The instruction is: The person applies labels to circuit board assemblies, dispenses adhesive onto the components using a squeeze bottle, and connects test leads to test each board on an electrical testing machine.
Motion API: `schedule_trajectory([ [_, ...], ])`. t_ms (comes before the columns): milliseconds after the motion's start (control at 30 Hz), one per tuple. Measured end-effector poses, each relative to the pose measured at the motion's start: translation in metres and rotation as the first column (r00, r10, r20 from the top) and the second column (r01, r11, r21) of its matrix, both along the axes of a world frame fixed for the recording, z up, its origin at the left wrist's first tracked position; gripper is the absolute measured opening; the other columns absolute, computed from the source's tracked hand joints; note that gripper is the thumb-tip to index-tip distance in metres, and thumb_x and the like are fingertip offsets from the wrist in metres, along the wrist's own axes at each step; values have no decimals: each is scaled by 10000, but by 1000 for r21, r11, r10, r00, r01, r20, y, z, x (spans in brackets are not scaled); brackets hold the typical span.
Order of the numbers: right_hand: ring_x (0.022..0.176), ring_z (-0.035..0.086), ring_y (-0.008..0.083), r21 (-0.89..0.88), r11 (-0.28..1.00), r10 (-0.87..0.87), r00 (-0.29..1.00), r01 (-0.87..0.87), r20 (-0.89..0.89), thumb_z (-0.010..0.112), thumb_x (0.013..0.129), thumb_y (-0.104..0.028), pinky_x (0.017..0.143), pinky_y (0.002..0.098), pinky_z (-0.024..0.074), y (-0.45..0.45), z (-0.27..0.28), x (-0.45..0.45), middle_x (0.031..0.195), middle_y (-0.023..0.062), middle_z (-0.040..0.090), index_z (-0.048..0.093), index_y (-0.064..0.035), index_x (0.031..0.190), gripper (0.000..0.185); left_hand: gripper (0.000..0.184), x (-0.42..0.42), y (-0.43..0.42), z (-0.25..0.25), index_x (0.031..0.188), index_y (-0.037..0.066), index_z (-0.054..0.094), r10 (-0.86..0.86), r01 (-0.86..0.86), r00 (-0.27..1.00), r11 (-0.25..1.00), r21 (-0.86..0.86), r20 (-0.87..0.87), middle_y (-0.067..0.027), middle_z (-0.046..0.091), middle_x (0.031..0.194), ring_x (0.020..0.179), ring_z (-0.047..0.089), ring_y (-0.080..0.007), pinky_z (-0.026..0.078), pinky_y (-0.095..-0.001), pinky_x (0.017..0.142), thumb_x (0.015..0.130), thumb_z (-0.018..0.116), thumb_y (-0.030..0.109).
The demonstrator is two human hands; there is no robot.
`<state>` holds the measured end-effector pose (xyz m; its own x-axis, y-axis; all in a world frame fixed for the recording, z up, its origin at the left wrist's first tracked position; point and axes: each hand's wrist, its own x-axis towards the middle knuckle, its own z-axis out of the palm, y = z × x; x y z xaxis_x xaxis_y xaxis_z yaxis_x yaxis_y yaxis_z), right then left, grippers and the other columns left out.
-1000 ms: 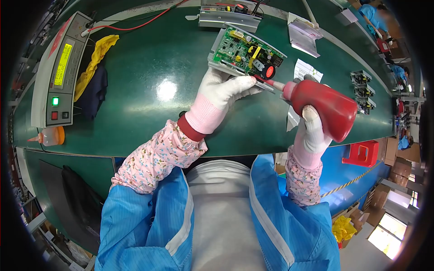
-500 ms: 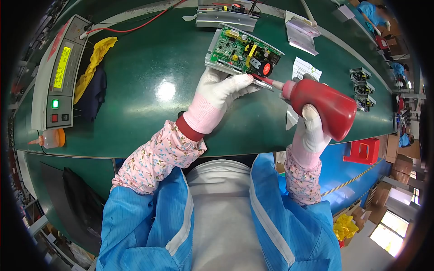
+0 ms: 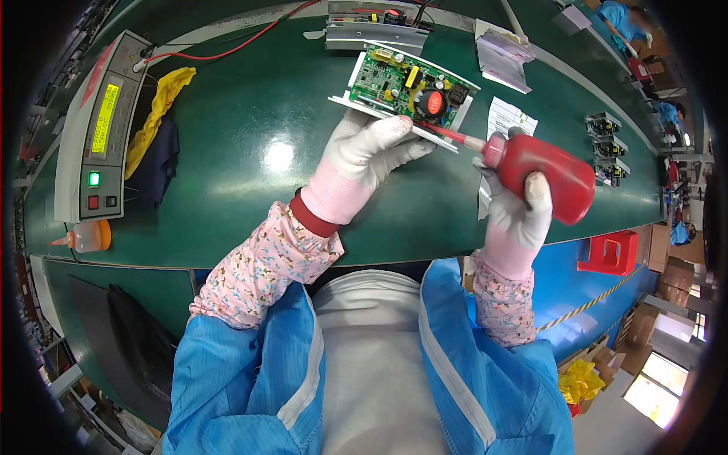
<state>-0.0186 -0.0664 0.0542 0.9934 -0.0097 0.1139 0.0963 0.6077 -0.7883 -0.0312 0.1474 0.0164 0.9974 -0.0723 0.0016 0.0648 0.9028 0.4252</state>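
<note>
My gloved left hand (image 3: 368, 155) grips the near edge of a green circuit board (image 3: 394, 80) set in a metal bracket, held tilted above the bench. A round black part with an orange-red label (image 3: 434, 102) sits on the board's near right side. In my gloved right hand (image 3: 523, 201) is a red squeeze bottle (image 3: 553, 173), lying nearly sideways with its thin nozzle (image 3: 449, 135) pointing left. The nozzle tip is at the bracket's near edge, beside my left thumb; whether it touches the board I cannot tell.
A tester with a lit yellow display (image 3: 105, 117) stands on the left, near a yellow cloth (image 3: 163, 106) and a small orange-and-clear bottle (image 3: 92, 236). Behind lie another bracketed unit (image 3: 375, 34), an angled metal plate (image 3: 504, 57) and a printed paper (image 3: 512, 117). Several small boards (image 3: 607, 148) sit right.
The board has turned slightly in my left hand, showing more of its bracket. My right hand has shifted a little left and down, and the bottle lies flatter.
</note>
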Motion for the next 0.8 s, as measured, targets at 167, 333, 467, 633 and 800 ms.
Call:
schedule_trajectory([
  [167,1169,606,321,699,688,433,883,-194,-180,751,832,-60,868,393,599,-2,8,9,1392,183,507,382,-33,1433,705,469,1,1,2,1387,18,513,-88,92,994,994,-53,58,-158,645,1268,1037,675,-257,573,-368,896,940,654,35],
  [333,1284,567,336,951,266,593,804,-159,-32,744,759,30,786,302,651,-18,39,16,1422,184,474,380,-39,1443,778,495,-4,-2,2,1380,19,540,-92,104,988,990,-92,127,-149,641,1317,1092,668,-271,558,-357,922,907,684,-1],
  [467,1286,568,329,962,150,477,869,-230,134,706,695,129,770,257,667,-42,71,18,1423,179,474,385,-50,1446,836,502,-9,4,-2,1345,13,578,-113,108,981,993,36,158,-143,647,1323,1119,662,-268,550,-342,944,865,705,-63],
  [633,1302,536,398,671,682,261,954,-292,150,721,788,-1,875,408,628,-47,65,12,1407,201,484,406,-31,1412,700,644,-15,11,-10,1375,37,561,-135,101,980,970,220,146,-132,644,1333,1135,657,-261,546,-354,974,782,687,-181],
  [800,1332,492,439,23,998,-68,970,64,232,713,852,-105,947,501,570,-44,24,12,1388,210,502,418,-33,1396,623,759,-16,11,-14,1397,61,552,-146,117,985,958,261,95,-120,654,1312,1119,660,-246,554,-358,971,721,652,-267],
])
